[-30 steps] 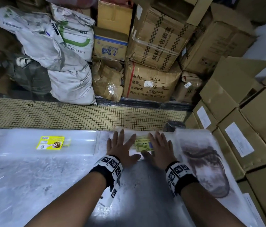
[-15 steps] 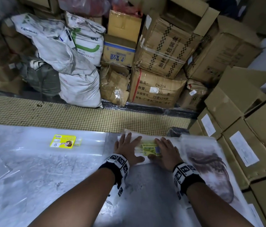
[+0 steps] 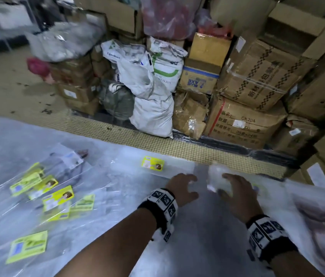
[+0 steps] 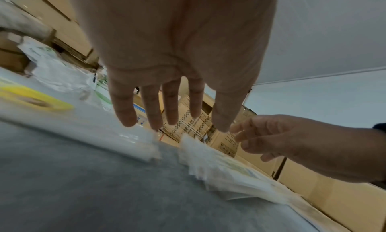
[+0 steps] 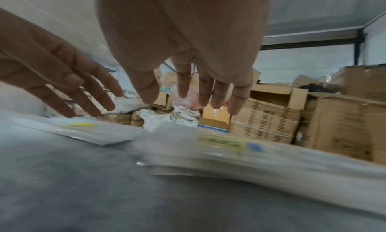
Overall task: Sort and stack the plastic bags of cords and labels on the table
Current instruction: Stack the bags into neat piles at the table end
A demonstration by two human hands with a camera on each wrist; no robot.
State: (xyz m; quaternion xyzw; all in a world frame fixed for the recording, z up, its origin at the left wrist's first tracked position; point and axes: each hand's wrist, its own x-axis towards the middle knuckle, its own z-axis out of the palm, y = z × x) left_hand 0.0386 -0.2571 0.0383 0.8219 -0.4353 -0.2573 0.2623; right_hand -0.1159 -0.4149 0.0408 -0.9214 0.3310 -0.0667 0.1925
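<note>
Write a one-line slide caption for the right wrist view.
Right hand, fingers spread, hovers over a stack of bagged labels on the grey table; left hand alongside.

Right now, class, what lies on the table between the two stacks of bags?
Bare grey table separates the left stack from the right stack, clearest in the right wrist view.
</note>
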